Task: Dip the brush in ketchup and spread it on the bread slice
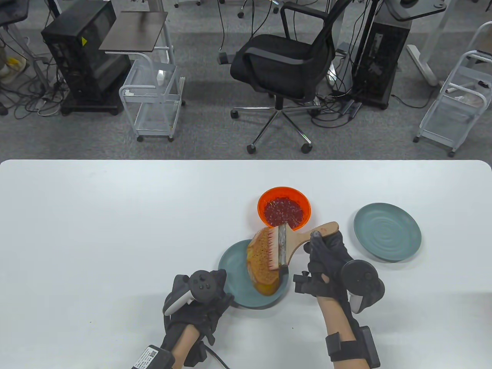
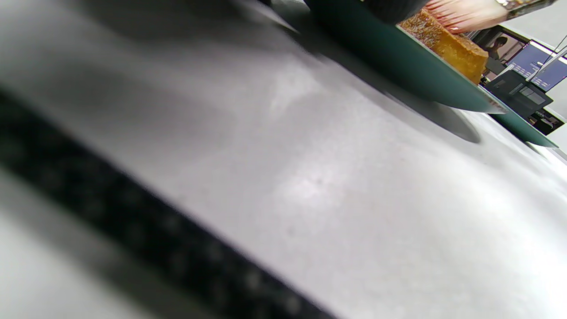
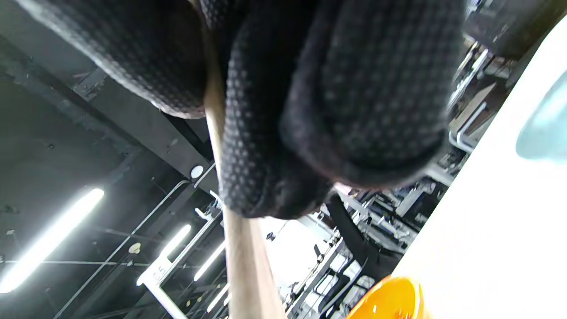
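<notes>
Right hand [image 1: 326, 265] grips brush [image 1: 286, 244] handle, bristles on bread slice [image 1: 261, 265] | left hand [image 1: 198, 301] at teal plate [image 1: 234, 276] rim, grip unclear | ketchup bowl [image 1: 284, 209] frame centre

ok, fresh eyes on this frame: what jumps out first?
The wide wooden brush, gripped by the right hand, lies with its red-stained bristles on the bread slice at table centre. The bread sits on a teal plate whose near-left edge the left hand touches. Just behind is the bright orange bowl of red ketchup, with a second teal plate to its right.
</notes>
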The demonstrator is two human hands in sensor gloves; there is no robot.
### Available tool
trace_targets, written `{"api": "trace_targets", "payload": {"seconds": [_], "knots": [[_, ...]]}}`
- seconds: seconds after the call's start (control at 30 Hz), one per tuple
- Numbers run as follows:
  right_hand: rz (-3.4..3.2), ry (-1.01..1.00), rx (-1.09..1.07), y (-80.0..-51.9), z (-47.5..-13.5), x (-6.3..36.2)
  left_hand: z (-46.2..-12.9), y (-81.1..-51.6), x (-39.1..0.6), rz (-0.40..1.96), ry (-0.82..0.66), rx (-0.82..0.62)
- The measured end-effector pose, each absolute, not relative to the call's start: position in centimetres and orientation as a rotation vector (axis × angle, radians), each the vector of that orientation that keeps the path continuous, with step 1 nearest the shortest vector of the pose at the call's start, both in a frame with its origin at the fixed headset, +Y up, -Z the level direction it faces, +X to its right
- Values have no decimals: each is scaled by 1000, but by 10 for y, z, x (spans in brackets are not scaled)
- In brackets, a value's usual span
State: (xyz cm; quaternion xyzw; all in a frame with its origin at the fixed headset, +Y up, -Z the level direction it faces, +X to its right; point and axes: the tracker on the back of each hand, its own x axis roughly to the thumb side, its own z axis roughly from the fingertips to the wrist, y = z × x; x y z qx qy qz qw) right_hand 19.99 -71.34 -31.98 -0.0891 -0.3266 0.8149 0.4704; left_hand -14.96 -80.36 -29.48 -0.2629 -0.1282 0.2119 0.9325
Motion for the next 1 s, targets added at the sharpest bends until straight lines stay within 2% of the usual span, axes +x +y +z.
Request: {"api": "trace_targets", "payload": {"seconds": [0.1,0.27,0.37,0.67,0.9,1.0], "knots": [[1910,-755,-243,-717,-319,200,-295,-804,-150,434,-262,-538],[1858,-592,-205,-730,-325,175,-295,-804,-150,434,-262,-538],[1943,-610,-176,-728,-326,169,-295,-804,-150,434,-262,-538],[1965,-788,-215,-713,-316,207,-295,-804,-150,434,-262,-538],[1859,-612,-195,-729,-323,179,-295,-804,-150,434,-262,-538],[1922,-629,-169,-727,-325,174,-295,-804,-150,434,-262,-538]]}}
